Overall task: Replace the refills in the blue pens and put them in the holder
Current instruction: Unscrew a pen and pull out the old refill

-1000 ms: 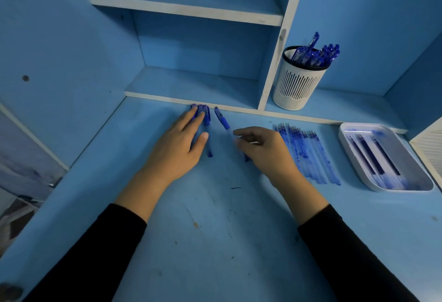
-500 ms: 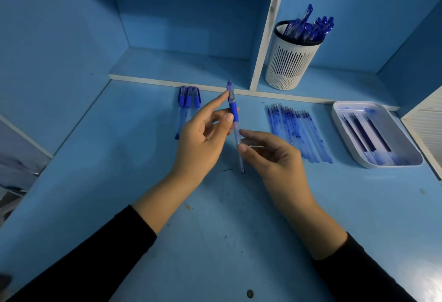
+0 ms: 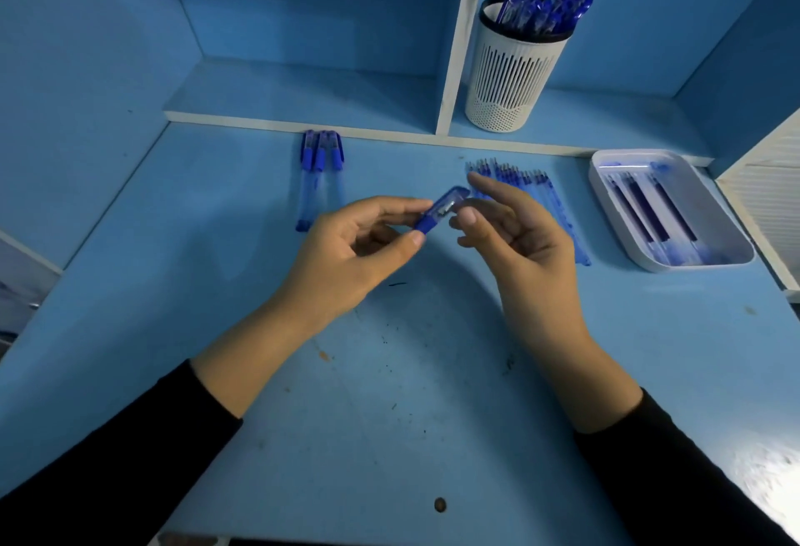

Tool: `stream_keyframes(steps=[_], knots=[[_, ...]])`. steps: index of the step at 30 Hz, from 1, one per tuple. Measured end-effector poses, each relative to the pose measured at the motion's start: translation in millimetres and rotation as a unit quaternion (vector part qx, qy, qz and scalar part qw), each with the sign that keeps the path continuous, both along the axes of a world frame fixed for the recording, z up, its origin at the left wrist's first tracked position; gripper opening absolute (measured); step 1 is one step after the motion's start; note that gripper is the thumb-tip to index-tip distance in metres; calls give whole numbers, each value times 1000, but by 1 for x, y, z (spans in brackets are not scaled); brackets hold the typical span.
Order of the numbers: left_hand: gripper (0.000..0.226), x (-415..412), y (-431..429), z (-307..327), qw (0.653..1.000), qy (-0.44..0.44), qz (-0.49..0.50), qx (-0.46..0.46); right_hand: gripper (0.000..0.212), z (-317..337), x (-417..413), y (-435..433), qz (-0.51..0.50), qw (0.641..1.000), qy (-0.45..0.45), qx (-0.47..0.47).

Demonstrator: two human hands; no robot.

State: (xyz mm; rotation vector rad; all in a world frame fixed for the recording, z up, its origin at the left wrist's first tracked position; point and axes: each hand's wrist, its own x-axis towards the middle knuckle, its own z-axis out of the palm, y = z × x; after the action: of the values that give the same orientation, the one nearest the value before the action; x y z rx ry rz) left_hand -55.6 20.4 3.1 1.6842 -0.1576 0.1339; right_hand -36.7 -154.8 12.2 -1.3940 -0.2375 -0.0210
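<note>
Blue pen (image 3: 439, 210), centre of frame: your left hand (image 3: 346, 260) pinches its lower end between thumb and fingers (image 3: 389, 206); your right hand (image 3: 524, 242) curves about its cap end, grasp not discernible. White holder (image 3: 511, 78) stands upper right on the shelf (image 3: 606, 117).

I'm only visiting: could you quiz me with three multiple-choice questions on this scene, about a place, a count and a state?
1. Where is the white holder? A on the floor; B on the shelf; C on a chair.
2. How many pens lie together by the shelf's edge? A one; B three; C six.
3. The left hand is: A empty and flat; B holding scissors; C pinching a pen.
B: it stands right of the divider. B: three lie side by side. C: its fingers grip the blue pen.
</note>
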Motion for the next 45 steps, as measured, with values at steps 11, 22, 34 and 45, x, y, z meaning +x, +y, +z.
stream_keyframes(steps=[11,22,34,45], knots=[[27,-3,-3,-11,997,12,-13,78,12,-12,2,0,-41,999,10,9],[24,1,-5,-12,999,0,-17,36,18,-13,3,2,-11,997,13,70],[39,2,-3,-16,992,-49,-30,112,20,-8,12,0,-19,996,0,93],[31,3,2,-6,991,-84,56,91,15,0,17,-11,-38,991,18,128]])
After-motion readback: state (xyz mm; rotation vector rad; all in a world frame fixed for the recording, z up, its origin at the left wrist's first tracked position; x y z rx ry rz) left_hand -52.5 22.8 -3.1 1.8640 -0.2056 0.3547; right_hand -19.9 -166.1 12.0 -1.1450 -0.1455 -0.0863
